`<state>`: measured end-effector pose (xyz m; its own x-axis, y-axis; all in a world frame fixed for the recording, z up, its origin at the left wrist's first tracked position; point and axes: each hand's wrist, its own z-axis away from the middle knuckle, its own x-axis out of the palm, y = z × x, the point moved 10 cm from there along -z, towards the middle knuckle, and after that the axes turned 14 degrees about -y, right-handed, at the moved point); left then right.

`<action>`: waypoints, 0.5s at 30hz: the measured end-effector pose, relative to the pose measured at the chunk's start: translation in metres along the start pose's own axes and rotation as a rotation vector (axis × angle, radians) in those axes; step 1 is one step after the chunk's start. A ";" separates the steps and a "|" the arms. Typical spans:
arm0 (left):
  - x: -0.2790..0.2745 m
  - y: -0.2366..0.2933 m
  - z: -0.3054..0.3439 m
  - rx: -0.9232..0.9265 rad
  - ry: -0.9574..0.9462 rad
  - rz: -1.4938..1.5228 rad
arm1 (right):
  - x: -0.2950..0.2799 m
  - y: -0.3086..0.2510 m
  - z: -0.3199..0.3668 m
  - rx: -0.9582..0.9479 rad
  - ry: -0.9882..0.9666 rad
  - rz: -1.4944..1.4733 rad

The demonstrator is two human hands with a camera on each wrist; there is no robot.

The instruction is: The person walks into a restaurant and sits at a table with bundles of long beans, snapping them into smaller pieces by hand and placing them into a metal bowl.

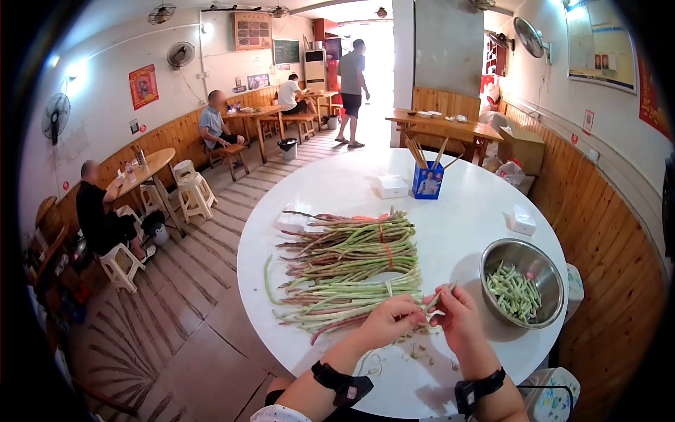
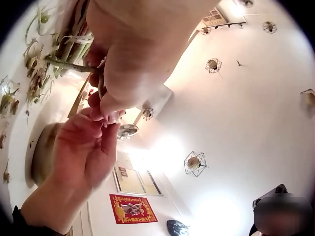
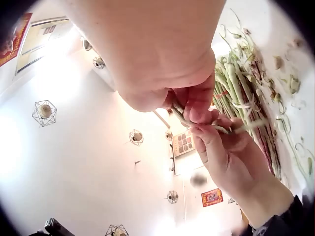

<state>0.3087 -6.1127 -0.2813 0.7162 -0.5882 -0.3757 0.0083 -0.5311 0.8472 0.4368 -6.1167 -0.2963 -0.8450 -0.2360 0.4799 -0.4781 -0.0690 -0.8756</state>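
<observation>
Over the round white table [image 1: 485,190], my left hand [image 1: 394,320] and right hand [image 1: 458,318] meet fingertip to fingertip. Both pinch one green long bean [image 2: 71,66], whose end sticks out past the left fingers in the right wrist view. Bundles of long beans [image 1: 351,243], green and purplish, lie beyond the left hand, some tied with red bands. To the right of the right hand stands a steel bowl [image 1: 550,281] holding short bean pieces [image 1: 512,292]. Bean trimmings [image 1: 415,349] are scattered on the tabletop below the hands.
A blue chopstick holder [image 1: 427,183] and a white tissue box [image 1: 391,187] stand toward the table's far side, with another white box [image 1: 522,221] behind the bowl. Stools [image 1: 552,397] sit close by on the right. Several people are farther back in the room.
</observation>
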 end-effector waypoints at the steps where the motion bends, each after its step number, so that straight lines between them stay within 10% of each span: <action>1: 0.000 0.014 -0.001 0.102 0.020 -0.106 | 0.002 0.009 -0.002 0.066 -0.041 -0.083; 10: 0.015 0.036 -0.002 0.220 -0.038 0.084 | 0.009 0.047 0.001 0.410 -0.294 -0.433; 15: 0.011 -0.039 0.008 -0.025 0.233 0.886 | 0.018 0.005 0.001 0.013 -0.166 -0.232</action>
<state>0.3105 -6.1030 -0.3216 0.5900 -0.6351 0.4986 -0.5983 0.0707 0.7981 0.4196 -6.1219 -0.2923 -0.6618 -0.3681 0.6531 -0.6501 -0.1520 -0.7445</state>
